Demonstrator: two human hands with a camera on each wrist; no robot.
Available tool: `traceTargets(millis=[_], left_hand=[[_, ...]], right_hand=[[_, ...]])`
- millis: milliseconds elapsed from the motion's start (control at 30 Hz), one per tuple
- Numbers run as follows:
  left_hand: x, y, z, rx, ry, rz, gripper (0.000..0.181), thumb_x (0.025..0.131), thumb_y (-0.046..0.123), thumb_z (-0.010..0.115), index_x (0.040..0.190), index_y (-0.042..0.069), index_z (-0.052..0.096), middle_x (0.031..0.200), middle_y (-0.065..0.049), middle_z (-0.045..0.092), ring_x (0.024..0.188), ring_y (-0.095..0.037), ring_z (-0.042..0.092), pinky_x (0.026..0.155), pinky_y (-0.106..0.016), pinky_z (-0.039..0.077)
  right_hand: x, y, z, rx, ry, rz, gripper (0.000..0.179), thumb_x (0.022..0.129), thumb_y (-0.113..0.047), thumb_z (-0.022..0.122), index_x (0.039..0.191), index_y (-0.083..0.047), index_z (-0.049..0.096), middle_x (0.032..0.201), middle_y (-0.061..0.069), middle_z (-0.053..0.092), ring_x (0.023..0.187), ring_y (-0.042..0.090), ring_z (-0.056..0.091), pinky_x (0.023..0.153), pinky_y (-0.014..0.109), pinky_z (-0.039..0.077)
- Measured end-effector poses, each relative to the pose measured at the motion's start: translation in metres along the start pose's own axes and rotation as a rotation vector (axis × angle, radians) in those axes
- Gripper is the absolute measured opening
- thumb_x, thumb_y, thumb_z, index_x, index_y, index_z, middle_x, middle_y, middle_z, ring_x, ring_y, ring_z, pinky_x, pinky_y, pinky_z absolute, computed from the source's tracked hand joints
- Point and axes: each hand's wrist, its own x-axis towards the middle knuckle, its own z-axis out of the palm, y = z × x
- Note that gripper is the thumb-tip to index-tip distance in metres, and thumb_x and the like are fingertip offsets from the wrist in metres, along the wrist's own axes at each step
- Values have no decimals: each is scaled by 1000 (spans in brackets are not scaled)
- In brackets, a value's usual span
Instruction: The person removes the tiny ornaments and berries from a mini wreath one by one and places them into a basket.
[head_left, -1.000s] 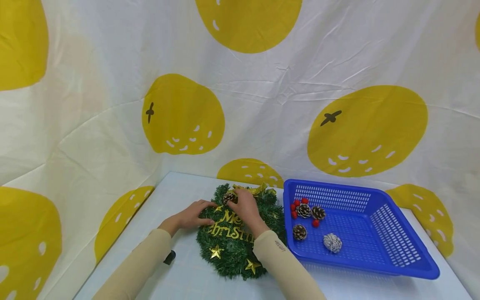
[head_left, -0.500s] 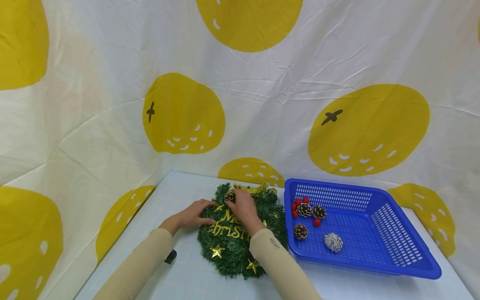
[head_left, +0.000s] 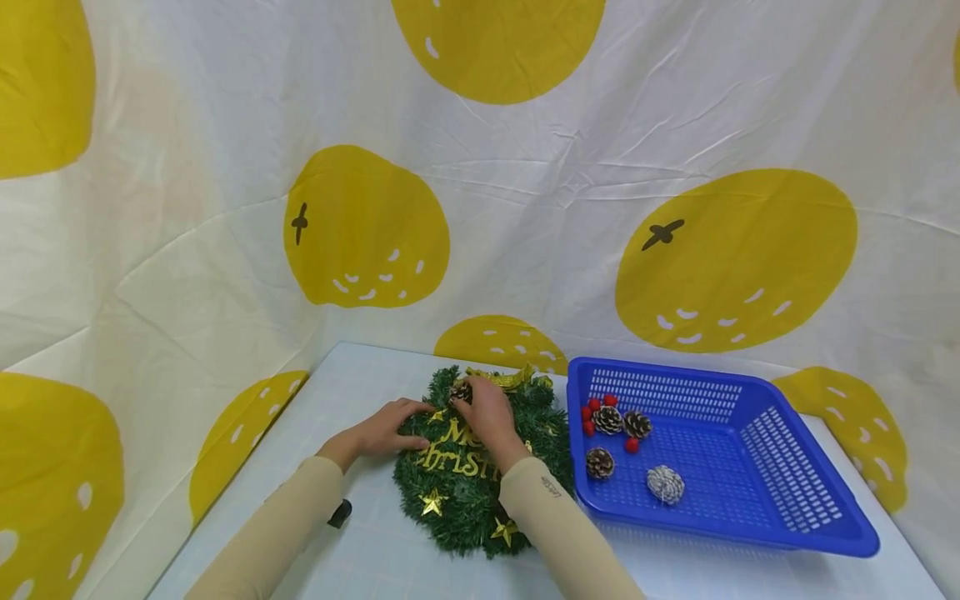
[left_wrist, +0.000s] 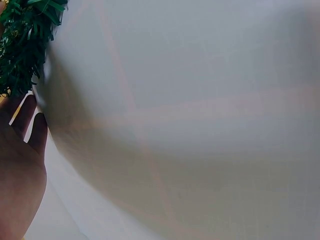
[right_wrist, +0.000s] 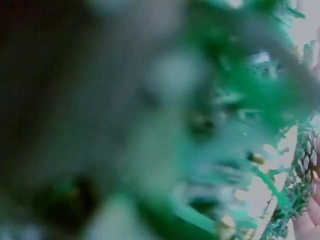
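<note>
A green tinsel wreath (head_left: 442, 529) with gold "Merry Christmas" lettering (head_left: 461, 462) and gold stars (head_left: 432, 502) lies flat on the table. My right hand (head_left: 491, 417) pinches a brown pine cone (head_left: 460, 390) at the wreath's upper left; the forearm covers part of the lettering. At the wreath's left edge rests my left hand (head_left: 385, 427), thumb and fingers spread. In the left wrist view its fingers (left_wrist: 39, 131) reach straight to the greenery. Blurred green fills most of the right wrist view, the pine cone (right_wrist: 309, 155) showing at its right edge.
Right of the wreath stands a blue plastic basket (head_left: 738, 533) holding several pine cones (head_left: 600, 463), a whitish ball (head_left: 665, 485) and red berries (head_left: 632, 446). A small black object (head_left: 340, 513) lies beside the left forearm. Printed cloth hangs behind the table.
The right hand and the pine cone have shifted very slightly on the wreath, and the right forearm has swung a little left. The left hand stays put.
</note>
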Motion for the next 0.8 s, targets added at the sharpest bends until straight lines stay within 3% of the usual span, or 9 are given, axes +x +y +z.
traceTargets(millis=[200, 633, 800], left_hand=[[-1, 2, -1, -4, 4, 4, 65, 92, 46, 65, 144, 11, 46, 141, -18, 45, 131, -40, 40, 105, -60, 33], [0, 1, -2, -11, 1, 4, 62, 94, 42, 65, 145, 12, 46, 142, -19, 43, 132, -40, 38, 105, -61, 31], [0, -2, 1, -6, 16, 39, 63, 93, 45, 64, 143, 10, 46, 141, -21, 44, 131, -42, 39, 104, -62, 32]], right_hand=[[-3, -4, -11, 77, 23, -10, 46, 93, -27, 70, 130, -4, 59, 124, 13, 62, 100, 27, 64, 78, 42, 55], [-4, -14, -54, 156, 40, 76, 47, 94, -33, 68, 131, -7, 57, 120, 14, 64, 75, 21, 63, 65, 38, 52], [-9, -13, -68, 214, 70, 56, 50, 94, -29, 68, 135, -3, 55, 124, 17, 62, 81, 26, 64, 67, 40, 51]])
